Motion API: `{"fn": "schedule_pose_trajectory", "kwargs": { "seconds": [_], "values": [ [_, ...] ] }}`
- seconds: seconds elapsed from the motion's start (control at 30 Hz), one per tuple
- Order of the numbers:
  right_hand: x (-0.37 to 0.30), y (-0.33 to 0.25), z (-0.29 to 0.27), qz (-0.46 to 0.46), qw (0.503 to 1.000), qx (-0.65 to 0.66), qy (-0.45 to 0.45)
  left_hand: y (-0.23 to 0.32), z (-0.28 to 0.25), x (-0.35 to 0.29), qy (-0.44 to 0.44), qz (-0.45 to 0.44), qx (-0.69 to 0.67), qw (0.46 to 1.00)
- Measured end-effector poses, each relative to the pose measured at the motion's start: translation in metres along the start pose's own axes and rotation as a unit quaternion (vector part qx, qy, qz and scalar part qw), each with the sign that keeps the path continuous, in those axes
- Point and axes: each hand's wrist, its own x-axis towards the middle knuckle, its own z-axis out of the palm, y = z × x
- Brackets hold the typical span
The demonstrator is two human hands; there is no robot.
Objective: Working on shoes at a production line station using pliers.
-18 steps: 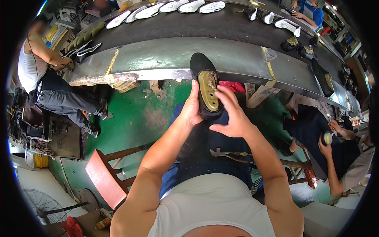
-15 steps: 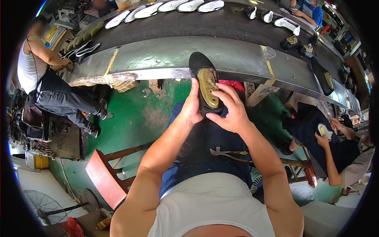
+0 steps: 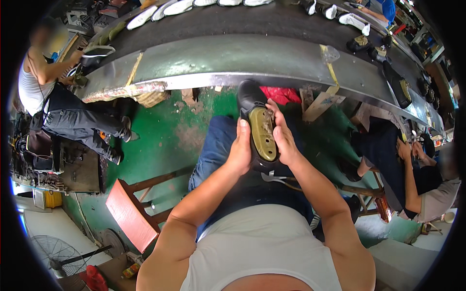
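Observation:
A black shoe upper sits on an olive-gold last with small holes in its top. I hold it above my lap, toe pointing away from me. My left hand is closed along its left side, thumb up beside the last. Along the right side presses my right hand, its fingers reaching forward toward the middle of the shoe. Greyish residue shows on the last near those fingers. Lasting pincers lie on my lap just behind the shoe, partly hidden by my right forearm.
Ahead runs a metal-edged bench with a dark belt. White-soled shoes line its far side; black shoes on lasts stand at the right. Co-workers sit or stand at left and right. A reddish stool is at my left.
The shoe has come down and closer to me. My right hand has shifted from over the last to the shoe's right side. The left co-worker has raised a shoe.

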Motion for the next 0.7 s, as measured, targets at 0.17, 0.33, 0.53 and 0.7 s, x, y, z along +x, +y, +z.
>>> {"fn": "schedule_pose_trajectory", "kwargs": {
  "seconds": [0.17,0.33,0.53,0.7],
  "values": [
    [-0.039,0.088,-0.009,0.299,0.919,0.255,0.028,-0.072,-0.034,0.007,0.058,0.088,0.246,0.964],
    [-0.084,0.179,-0.014,0.485,0.830,0.248,0.124,-0.149,-0.058,0.039,0.078,-0.217,-0.043,0.972],
    [-0.065,0.150,-0.012,0.580,0.764,0.236,0.155,-0.140,-0.062,0.070,0.143,-0.295,0.002,0.945],
    [-0.058,0.140,-0.012,0.587,0.758,0.181,0.219,-0.144,-0.054,0.095,0.119,-0.296,0.088,0.944]
  ]
}}
